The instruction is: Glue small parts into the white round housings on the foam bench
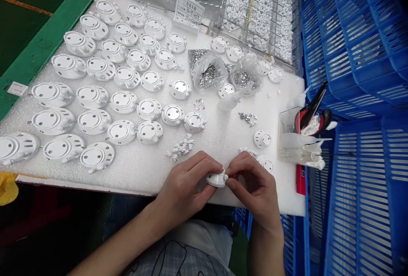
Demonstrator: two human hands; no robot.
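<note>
Head cam: btl (228, 102) stands btwn held pc (216, 179) & clear bags (199, 71).

Looks like a small-parts assembly workshop, probably in a factory. Told by a foam-topped bench (134, 166) with row upon row of near-identical white round housings (94, 120), by a clear compartment tray (297, 57) heaped with small white pieces, and by a printed card (188, 12) with handwritten entries. Also shown by opened plastic bags (199, 66) of tiny silvery bits, a translucent nozzle bottle (228, 101), a clear tool holder (284, 129) and stacked blue slatted crates (361, 50) alongside.
</note>
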